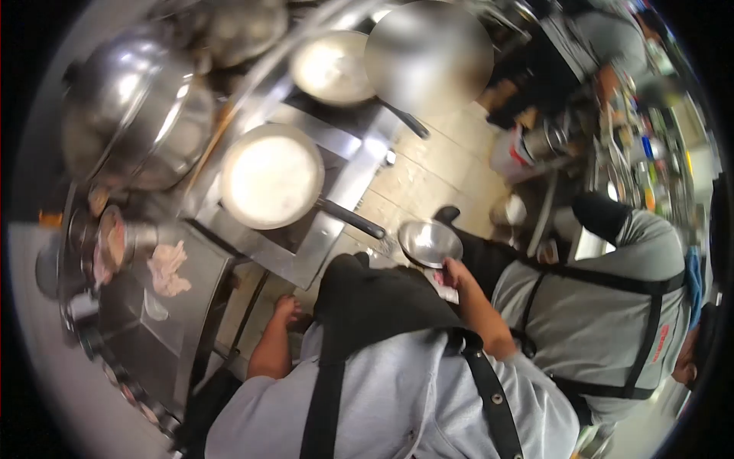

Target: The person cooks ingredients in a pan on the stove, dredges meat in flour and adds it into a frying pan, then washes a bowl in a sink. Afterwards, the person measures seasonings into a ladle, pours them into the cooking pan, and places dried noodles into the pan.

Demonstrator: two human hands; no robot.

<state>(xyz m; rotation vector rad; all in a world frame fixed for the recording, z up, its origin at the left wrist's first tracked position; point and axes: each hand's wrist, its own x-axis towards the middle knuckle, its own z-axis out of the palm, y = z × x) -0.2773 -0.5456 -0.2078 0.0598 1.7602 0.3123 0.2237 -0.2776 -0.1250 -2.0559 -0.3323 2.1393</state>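
Observation:
My right hand (453, 273) is closed on the rim or handle side of a shiny metal bowl (430, 242), held out over the floor to the right of my apron. Low at my left side hangs my left hand (287, 309), its fingers curled; whether anything is in them is too small to tell. In front of me, a pan (272, 176) with whitish contents sits on the stove, its black handle pointing toward me. Behind it stands a second pan (333, 67), also with pale contents.
A large metal pot (138, 107) stands at the left. Below it, a steel counter (141, 329) bears a crumpled cloth (168, 269). Close on my right is a co-worker (604, 306) in grey; another person (585, 46) is farther back. A white bucket (508, 155) stands beyond.

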